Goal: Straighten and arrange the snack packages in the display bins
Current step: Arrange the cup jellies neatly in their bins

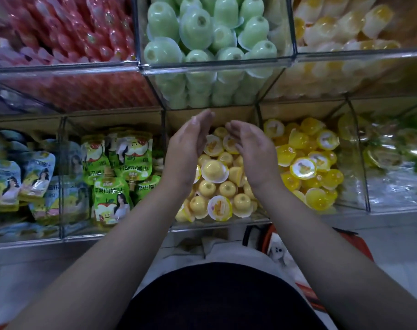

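Upper row of clear display bins: at the left, red packages [71, 32], blurred; in the middle, green jelly cups [202, 32] piled dome up; at the right, white-and-orange jelly cups [340, 25] lying on their sides.

Lower row: the far-left bin holds blue-and-yellow pouches [7, 182], leaning at different angles; just beside it, green apple pouches [117, 172] stand unevenly, some upside down, one upright at the front; next comes the middle lower bin [202, 226], filled with pale yellow jelly cups [217, 184], most dome up, a few turned lid up.

Both bare forearms reach over the front of this bin; the left hand [190, 148] stands on edge above the bin's left side, palm facing right, fingers straight and together, its grip open and holding nothing; the right hand [252, 153] hovers near it, back up, fingers loosely bent over the cups at the rear of the bin; its palm is hidden, so I cannot tell whether its grip holds a cup.

Right of the hands, a bin of brighter yellow jelly cups [307, 163], jumbled, several lid up; the far-right bin holds clear-wrapped packages [393, 158], too blurred to name.
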`<state>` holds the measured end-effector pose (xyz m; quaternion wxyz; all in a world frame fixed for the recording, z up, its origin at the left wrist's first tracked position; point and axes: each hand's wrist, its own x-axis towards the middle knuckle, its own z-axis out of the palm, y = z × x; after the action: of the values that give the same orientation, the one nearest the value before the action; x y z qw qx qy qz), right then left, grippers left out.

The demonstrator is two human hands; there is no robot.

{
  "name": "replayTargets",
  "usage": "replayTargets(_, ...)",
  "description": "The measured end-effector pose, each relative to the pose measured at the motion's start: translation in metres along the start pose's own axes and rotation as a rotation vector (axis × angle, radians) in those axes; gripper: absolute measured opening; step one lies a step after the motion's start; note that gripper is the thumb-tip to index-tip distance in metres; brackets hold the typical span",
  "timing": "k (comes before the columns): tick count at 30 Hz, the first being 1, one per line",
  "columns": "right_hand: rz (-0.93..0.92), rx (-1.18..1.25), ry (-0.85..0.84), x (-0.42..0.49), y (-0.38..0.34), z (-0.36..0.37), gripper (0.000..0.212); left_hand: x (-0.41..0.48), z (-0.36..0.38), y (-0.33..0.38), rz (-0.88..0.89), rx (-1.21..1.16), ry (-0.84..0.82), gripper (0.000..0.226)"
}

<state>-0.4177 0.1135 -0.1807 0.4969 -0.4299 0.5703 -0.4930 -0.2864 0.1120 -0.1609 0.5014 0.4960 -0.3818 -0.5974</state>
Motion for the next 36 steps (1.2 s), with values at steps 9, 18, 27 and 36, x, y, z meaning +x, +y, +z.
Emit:
replayTargets(9, 0.074, -0.764, -0.210, 0.009, 0.061, -0.037, 0.030, -0.001, -0.012, -0.045, -0.088, 0.254, 0.019, 0.045)
replayTargets(18, -0.064, -1.372, -0.535, 0.033, 0.088, -0.038, 0.046, 0.002, -0.007, -0.057, -0.216, 0.337, 0.047, 0.035)
replayTargets(27, -0.030, -1.410, -0.282, 0.034, 0.093, -0.022, 0.037, 0.001, 0.002, -0.070, -0.293, 0.442, 0.006, 0.039)
replayTargets(36, -0.047, -1.352, -0.330, 0.040, 0.098, -0.021, 0.023, 0.004, 0.002, -0.068, -0.327, 0.424, 0.049, 0.038)
